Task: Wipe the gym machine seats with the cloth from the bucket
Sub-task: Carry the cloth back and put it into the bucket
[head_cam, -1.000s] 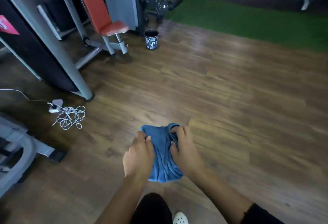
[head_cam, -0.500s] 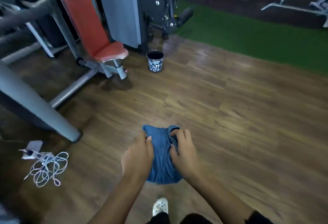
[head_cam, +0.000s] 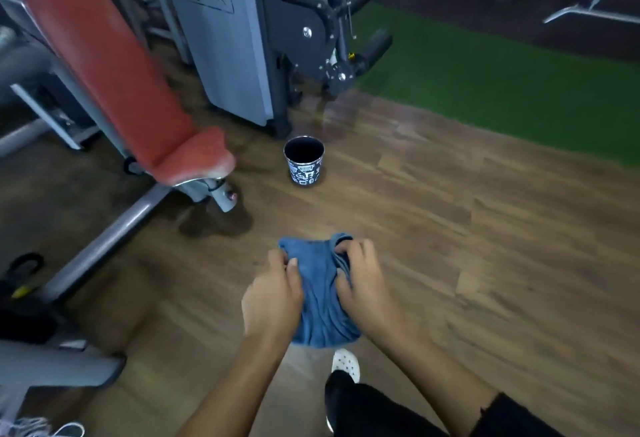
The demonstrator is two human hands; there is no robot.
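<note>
A bunched blue cloth (head_cam: 318,294) hangs between my two hands in front of me, above the wooden floor. My left hand (head_cam: 272,298) grips its left edge and my right hand (head_cam: 363,284) grips its right edge, fingers curled into the folds. Ahead on the floor stands a small dark bucket (head_cam: 304,161) with white drawings on it; its inside looks dark. Left of the bucket is a gym machine with a red seat (head_cam: 201,156) and a long red backrest (head_cam: 107,66).
A grey weight-stack housing (head_cam: 225,45) and a black lever machine (head_cam: 325,38) stand behind the bucket. Green turf (head_cam: 485,69) lies at the back right. A grey floor beam (head_cam: 97,246) runs from the seat toward lower left. My white shoe (head_cam: 344,362) shows below the cloth.
The view has moved closer to the red seat and the bucket, which now look larger. Both hands keep hold of the cloth. The cable coil has slid out to the lower left.
</note>
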